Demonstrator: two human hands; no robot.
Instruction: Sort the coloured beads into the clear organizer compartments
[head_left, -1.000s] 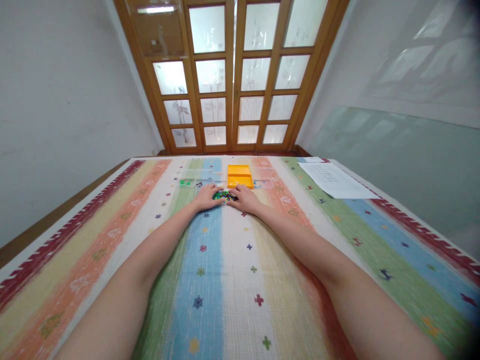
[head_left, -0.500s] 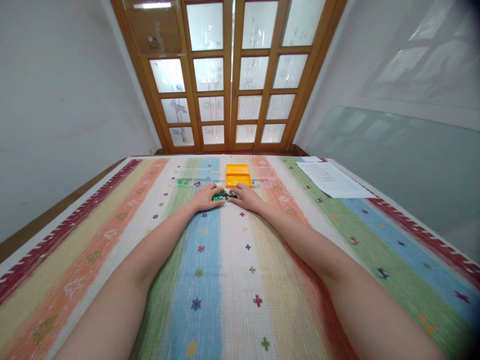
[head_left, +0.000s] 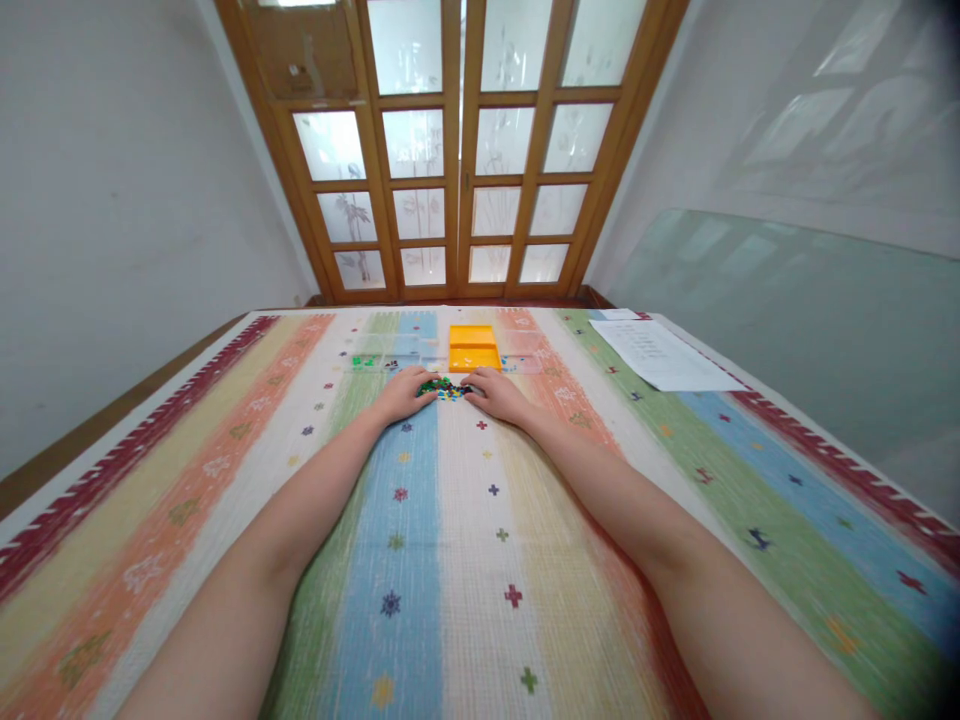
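Both my arms stretch far out over a striped, multicoloured cloth [head_left: 465, 520]. My left hand [head_left: 403, 391] and my right hand [head_left: 496, 392] lie palm down on either side of a small heap of tiny coloured beads [head_left: 444, 388], fingers curved inward against it. Just beyond the heap stands an orange tray [head_left: 472, 348]. To its left are clear plastic compartments [head_left: 386, 352], one holding green bits. The fingertips are too small to show whether they pinch anything.
A white printed sheet [head_left: 660, 356] lies at the far right of the cloth. Wooden doors with frosted glass panes [head_left: 457, 150] stand behind. A glass panel [head_left: 787, 310] leans along the right wall.
The view has tilted slightly, so hands, beads and tray sit a little higher in the picture. My hands stay cupped round the bead heap, a touch further apart.
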